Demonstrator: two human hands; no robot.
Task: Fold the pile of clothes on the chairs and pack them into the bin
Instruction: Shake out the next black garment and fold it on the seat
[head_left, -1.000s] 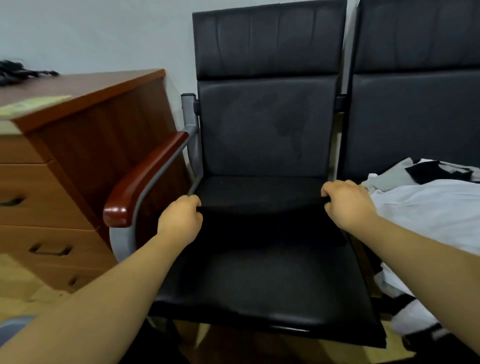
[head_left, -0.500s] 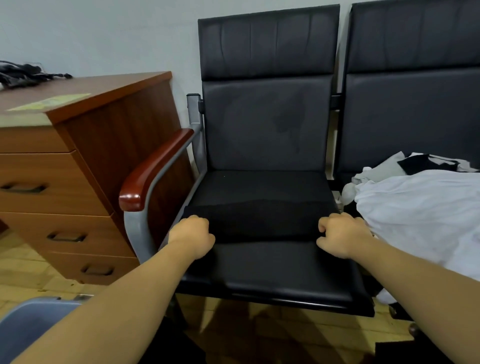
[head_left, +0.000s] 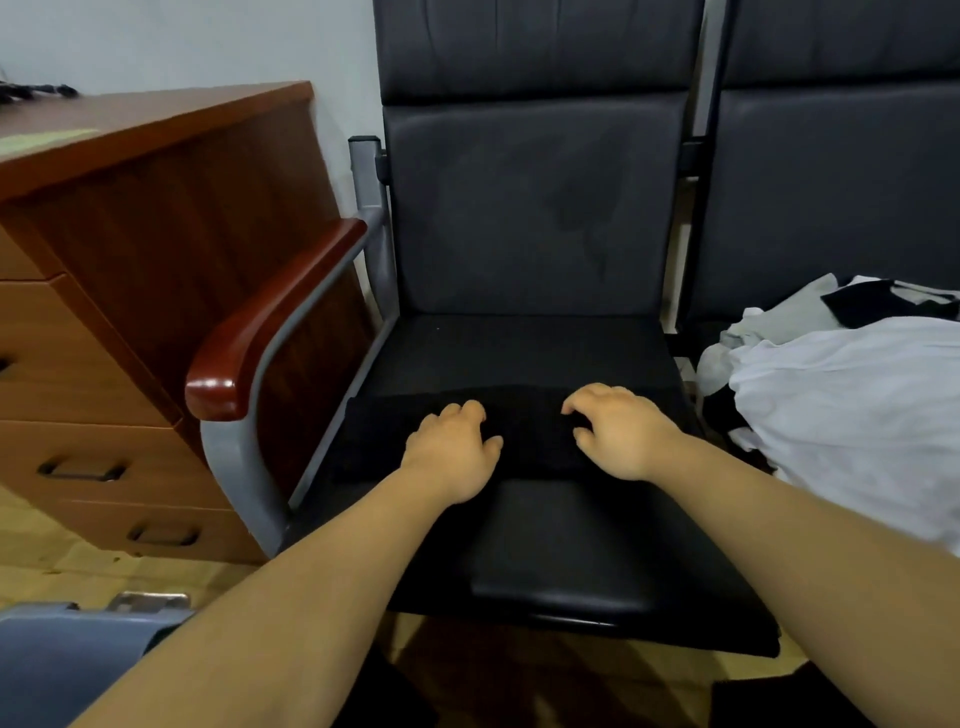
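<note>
A: Moved inward since half a second ago: off the outer ends of the black garment (head_left: 530, 434) and onto its middle, left hand (head_left: 452, 449) and right hand (head_left: 618, 434) alike. Now close together, not touching.

B: Gripping anything?

A: Hard to say for the left hand. Knuckles up, fingers curled down onto the cloth, thumb stuck out toward the right hand. Can't tell whether pinching or only pressing.

B: And the right hand?

A: Half open. Arched like a claw, fingertips (head_left: 582, 399) on the cloth, thumb held apart below them. Touching only, as far as visible.

B: Look of the garment?

A: Folded into a flat black band, lying crosswise on the seat of the left chair (head_left: 571, 545), roughly midway between front edge and backrest. Wider than both hands together, reaching nearly from one side of the seat to the other. Black on black, so hard to trace at the edges; slightly wavy along the back.

B: Rest of the laundry?

A: Heaped on the neighbouring chair to the right as a pile of clothes (head_left: 841, 405), mostly white, with a black piece near the top, just beside the right forearm. Off to the left, a wooden dresser (head_left: 156, 218) past the red-brown armrest (head_left: 270, 322), and a blue-grey rim (head_left: 62, 665) in the lower left corner.
</note>
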